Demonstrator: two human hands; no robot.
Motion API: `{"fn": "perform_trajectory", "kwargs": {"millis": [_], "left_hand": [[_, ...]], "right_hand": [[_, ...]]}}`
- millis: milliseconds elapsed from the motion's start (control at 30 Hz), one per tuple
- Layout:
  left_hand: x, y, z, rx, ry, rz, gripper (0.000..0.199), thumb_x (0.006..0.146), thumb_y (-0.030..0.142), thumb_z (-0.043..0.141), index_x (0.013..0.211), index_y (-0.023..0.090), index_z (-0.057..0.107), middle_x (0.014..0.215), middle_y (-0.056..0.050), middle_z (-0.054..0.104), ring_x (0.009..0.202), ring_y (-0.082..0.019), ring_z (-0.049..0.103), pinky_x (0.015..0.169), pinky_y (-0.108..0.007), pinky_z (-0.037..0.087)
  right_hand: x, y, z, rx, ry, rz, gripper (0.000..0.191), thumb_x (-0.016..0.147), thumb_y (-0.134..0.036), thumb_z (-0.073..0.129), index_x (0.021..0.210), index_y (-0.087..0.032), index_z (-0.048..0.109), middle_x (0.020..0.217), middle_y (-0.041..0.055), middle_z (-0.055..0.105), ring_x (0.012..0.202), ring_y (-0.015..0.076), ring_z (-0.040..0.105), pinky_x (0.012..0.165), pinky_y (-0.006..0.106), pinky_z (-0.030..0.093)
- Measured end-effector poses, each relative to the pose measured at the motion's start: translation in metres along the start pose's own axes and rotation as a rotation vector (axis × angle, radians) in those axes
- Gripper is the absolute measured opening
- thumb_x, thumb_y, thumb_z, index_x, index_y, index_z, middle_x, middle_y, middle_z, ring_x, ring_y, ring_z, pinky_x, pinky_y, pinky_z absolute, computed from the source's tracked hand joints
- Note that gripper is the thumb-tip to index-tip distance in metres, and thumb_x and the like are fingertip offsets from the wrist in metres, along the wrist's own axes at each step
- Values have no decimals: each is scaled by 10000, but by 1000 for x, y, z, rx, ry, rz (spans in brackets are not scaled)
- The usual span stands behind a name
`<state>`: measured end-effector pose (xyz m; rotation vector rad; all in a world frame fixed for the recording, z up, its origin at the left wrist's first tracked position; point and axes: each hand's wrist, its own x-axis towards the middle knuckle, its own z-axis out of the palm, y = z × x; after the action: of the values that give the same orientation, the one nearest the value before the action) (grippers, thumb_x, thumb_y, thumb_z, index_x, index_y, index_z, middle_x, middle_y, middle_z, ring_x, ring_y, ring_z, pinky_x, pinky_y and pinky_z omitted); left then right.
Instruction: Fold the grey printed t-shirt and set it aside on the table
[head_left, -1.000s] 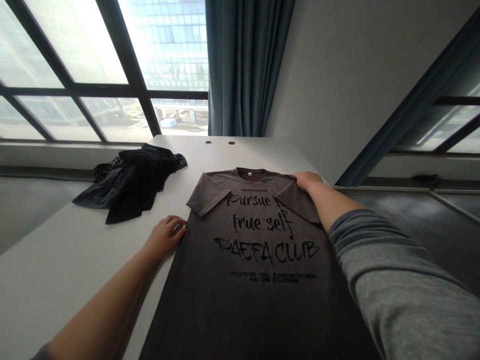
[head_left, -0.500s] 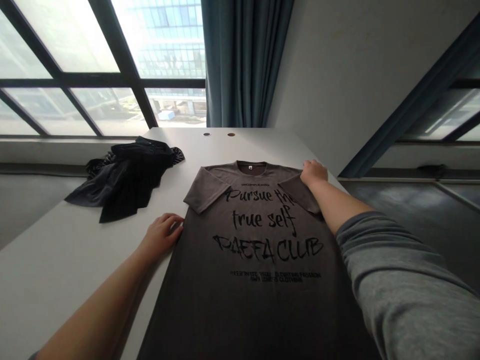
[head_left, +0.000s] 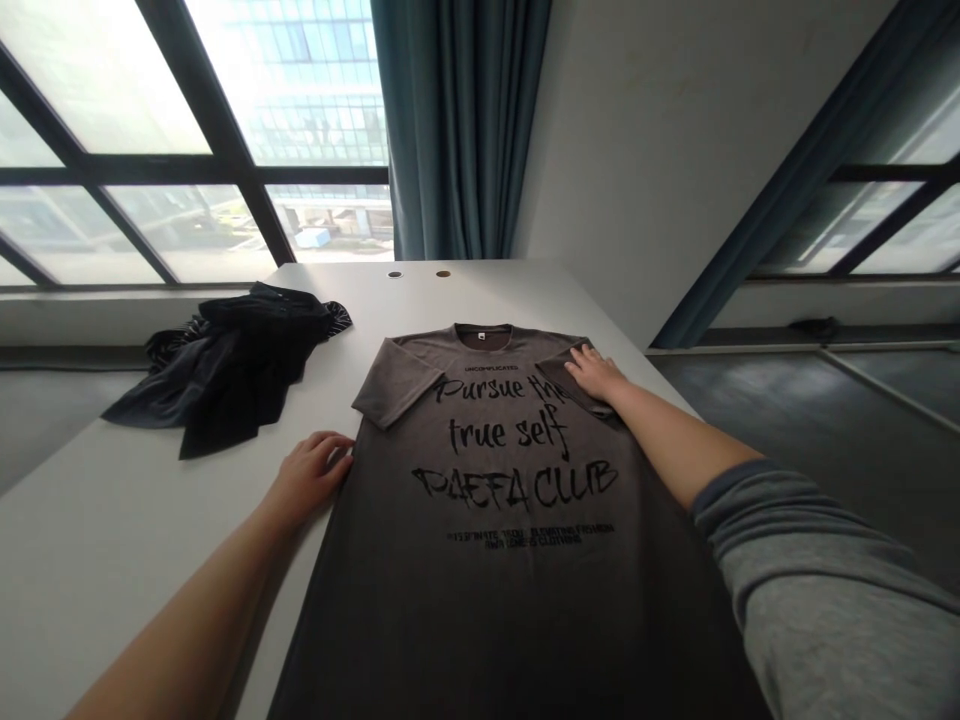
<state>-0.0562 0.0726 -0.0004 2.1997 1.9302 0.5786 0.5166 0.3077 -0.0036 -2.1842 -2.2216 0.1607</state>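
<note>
Left hand rests palm down beside the T-shirt, its bent fingers touching the shirt's near-left edge below the sleeve; whether they pinch the cloth, I cannot tell. The T-shirt, dark grey-brown, lies face up and spread along the white table, its lower part running toward the camera and its collar at the far end. Black lettering crosses its chest, reading "Pursue the true self" above "PAEFA CLUB". On the shirt's left, one short sleeve is folded inward over the front. Right hand lies on the shirt's other sleeve, also turned inward, with its fingers extended and spread over the cloth rather than clenched. Left of the shirt's collar, well apart from it, sits a rumpled heap of black clothing. Beyond the collar are two round fittings in the tabletop, then a blue-grey curtain and, to its left, a dark-framed window.
</note>
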Motion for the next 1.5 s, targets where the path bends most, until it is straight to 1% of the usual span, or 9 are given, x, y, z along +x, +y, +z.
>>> {"fn": "perform_trajectory", "kwargs": {"millis": [267,367,467,633,900,1000,1133,1300,1500], "left_hand": [[2,1,1,23,2,-3,428,945,521,487,1182,261,729,1271,-84,695,1193,-307,635,1100,-471,481],[2,2,1,41,7,-17,427,946,519,487,1182,261,732,1286,-85,693,1196,-310,634,1095,-471,482],[2,4,1,59,0,-27,437,952,515,476,1197,255,729,1308,-90,680,1207,-311,630,1094,-472,480],[0,10,-1,89,-26,-26,462,982,502,449,1263,242,708,1338,-102,659,1245,-314,613,1102,-483,467],[-4,24,-4,120,10,-12,480,1003,499,487,1386,249,632,1449,-114,610,1324,-323,578,1109,-494,460],[-6,30,-2,97,17,97,517,1016,483,478,1468,252,577,1578,-116,521,1448,-322,488,1172,-513,414],[-8,35,7,96,-86,181,584,1026,496,460,1557,258,516,1667,-101,436,1555,-316,368,1256,-538,312],[-11,36,13,122,-118,163,598,1032,498,431,1559,232,529,1675,-117,420,1560,-321,367,1275,-552,279],[-34,57,-5,149,-92,127,573,1019,460,445,1524,211,551,1643,-134,458,1480,-315,476,1232,-487,365]], "right_hand": [[-47,48,-49,23,224,-177,656,1061,-387,284,1634,-83,380,1720,142,311,1625,253,204,1330,437,197],[-80,36,-39,17,154,-281,673,1058,-460,300,1656,-157,361,1726,94,311,1625,240,207,1334,438,188],[-104,21,-11,1,20,-310,736,1034,-567,349,1668,-194,342,1742,99,259,1623,288,202,1324,468,207],[-115,20,19,-36,-14,-299,778,1034,-616,290,1693,-202,262,1756,118,186,1626,306,173,1320,511,170],[-122,13,11,-55,43,-304,745,1032,-592,315,1667,-204,344,1743,126,230,1622,317,185,1313,529,184],[-146,2,14,-17,55,-354,714,1033,-589,333,1654,-239,381,1733,111,263,1615,320,211,1310,544,204],[-191,-3,22,53,19,-413,706,1026,-609,380,1660,-300,366,1729,74,276,1606,320,240,1302,565,238],[-238,11,24,150,33,-424,672,1045,-578,368,1646,-280,402,1722,74,295,1601,295,262,1315,530,240],[-253,12,21,188,103,-427,603,1035,-525,407,1562,-263,537,1680,90,397,1564,305,361,1300,522,296]]}}
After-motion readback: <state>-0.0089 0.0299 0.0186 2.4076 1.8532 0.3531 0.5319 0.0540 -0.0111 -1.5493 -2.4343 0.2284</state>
